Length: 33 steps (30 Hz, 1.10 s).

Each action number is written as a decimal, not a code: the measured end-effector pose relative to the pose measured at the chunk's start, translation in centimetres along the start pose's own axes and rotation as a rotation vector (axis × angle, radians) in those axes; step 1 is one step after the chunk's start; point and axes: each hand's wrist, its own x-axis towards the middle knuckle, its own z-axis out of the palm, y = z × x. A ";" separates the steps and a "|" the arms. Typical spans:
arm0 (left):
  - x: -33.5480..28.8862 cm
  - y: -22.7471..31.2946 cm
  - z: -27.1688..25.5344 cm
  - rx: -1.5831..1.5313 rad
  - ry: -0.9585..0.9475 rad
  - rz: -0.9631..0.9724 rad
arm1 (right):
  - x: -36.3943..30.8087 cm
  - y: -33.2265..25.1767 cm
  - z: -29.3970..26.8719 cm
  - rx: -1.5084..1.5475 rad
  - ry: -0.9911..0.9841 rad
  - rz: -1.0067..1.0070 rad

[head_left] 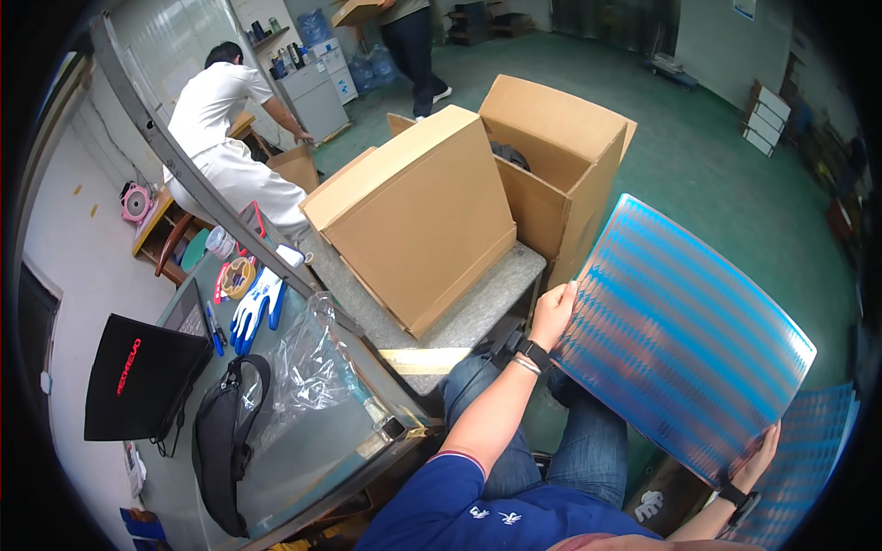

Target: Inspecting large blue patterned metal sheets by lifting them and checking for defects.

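Note:
A large thin rectangular panel (684,335) with blue and copper-coloured stripes is tilted in front of me on the right. My left hand (554,312) grips its left edge, with the thumb near the upper side. At its lower right corner my right hand (759,455) holds on, the fingers partly behind the panel. Both wrists carry black bands or watches. More striped panels of the same look (808,441) show beside my right hand, partly hidden by the held one. My jeans-clad legs are beneath the panel.
Ahead, a closed cardboard box (423,230) leans on a grey table (501,285), beside an open carton (588,184). On the left, a glass-topped desk (312,468) carries a laptop (138,376), black bag (220,441), gloves (257,308) and plastic wrap (312,363). Two other people are beyond.

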 end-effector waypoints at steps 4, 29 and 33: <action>0.3 -0.6 0.2 0.027 0.008 0.010 | 0.0 -0.2 -0.1 0.001 0.062 0.034; 0.2 0.0 -0.2 0.115 0.043 0.079 | -0.5 -0.7 0.8 -0.065 0.049 -0.005; 0.2 0.2 -0.1 0.104 0.050 0.070 | -0.7 -0.7 1.0 0.024 0.046 0.035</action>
